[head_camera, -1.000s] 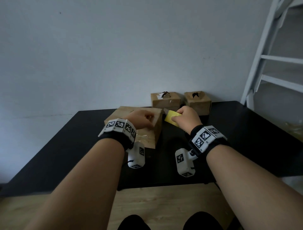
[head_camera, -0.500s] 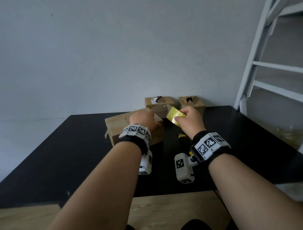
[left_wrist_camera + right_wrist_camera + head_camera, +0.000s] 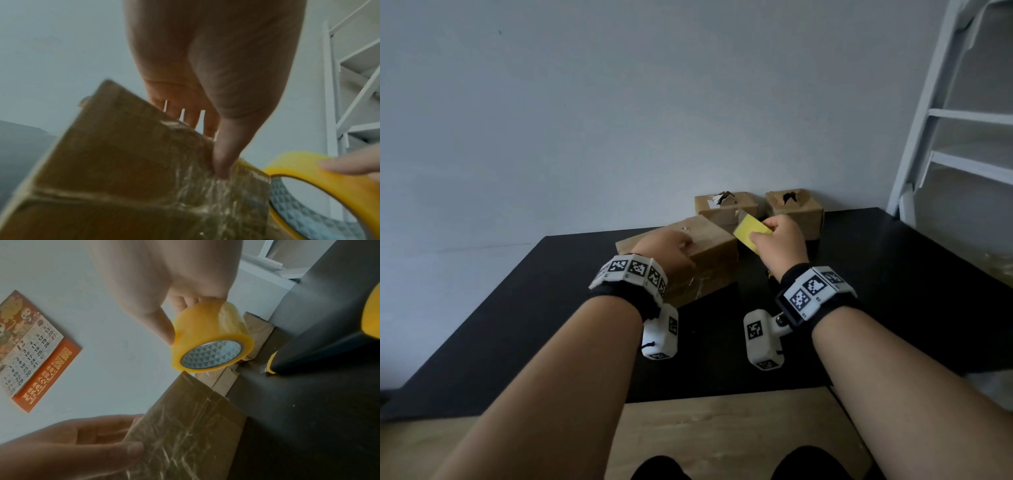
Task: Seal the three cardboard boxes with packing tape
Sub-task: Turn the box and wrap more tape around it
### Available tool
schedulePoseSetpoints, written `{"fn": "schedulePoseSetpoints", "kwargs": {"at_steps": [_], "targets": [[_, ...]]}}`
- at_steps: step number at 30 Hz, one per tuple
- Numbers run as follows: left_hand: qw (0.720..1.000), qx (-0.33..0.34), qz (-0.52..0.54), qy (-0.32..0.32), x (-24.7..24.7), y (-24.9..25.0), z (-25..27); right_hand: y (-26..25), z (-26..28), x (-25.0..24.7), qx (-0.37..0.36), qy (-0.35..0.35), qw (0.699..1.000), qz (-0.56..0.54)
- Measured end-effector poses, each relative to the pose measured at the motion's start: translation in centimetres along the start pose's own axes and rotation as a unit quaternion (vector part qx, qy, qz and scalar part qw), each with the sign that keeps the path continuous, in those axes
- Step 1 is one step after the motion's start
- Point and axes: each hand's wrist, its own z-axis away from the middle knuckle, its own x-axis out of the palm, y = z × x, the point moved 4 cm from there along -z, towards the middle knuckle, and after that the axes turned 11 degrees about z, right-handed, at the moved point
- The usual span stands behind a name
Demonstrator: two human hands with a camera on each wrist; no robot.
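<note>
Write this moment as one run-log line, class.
left hand: grips near box, tilted | right hand: holds tape roll by box corner | rear boxes: two, untouched

Both forearms are bare, with no sleeves. Each wrist wears a black strap carrying a band of white blocks printed with black-and-white square fiducial markers. Under each wrist hangs a white, boxy camera housing with rounded corners, marked with the same square codes on its faces; the left one shows a short black cord at its lower edge.
</note>
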Motion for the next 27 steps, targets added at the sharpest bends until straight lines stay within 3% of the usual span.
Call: {"fn": "schedulePoseSetpoints", "kwargs": {"at_steps": [3, 7, 13, 17, 22, 25, 27], "targets": [[0.997, 0.021, -0.079, 0.0, 0.9, 0.1, -0.3, -0.7, 0.4, 0.0, -0.012, 0.013, 1.0, -0.002], [0.987, -0.017, -0.156, 0.023, 2.5, 0.9, -1.7, -0.7, 0.2, -0.1, -0.02, 0.013, 1.0, -0.009], [0.982, -0.03, -0.175, 0.058, 2.6, 2.3, -2.7, -0.4, -0.2, -0.4, -0.037, -0.009, 0.999, -0.023], [0.994, -0.027, 0.051, 0.097, 1.0, 2.8, -3.1, -0.8, -0.3, -0.8, -0.045, -0.011, 0.998, -0.04], [0.934, -0.032, 0.342, 0.1, -0.1, 4.4, -3.1, -2.1, 0.2, -0.9, -0.081, -0.022, 0.995, -0.063], [0.899, -0.031, 0.417, 0.128, -0.2, 4.5, -3.0, -2.3, 0.7, -0.8, -0.094, -0.028, 0.993, -0.062], [0.891, -0.016, 0.422, 0.166, -0.3, 4.4, -2.7, -2.1, 0.9, -0.7, -0.098, -0.026, 0.993, -0.053]]}}
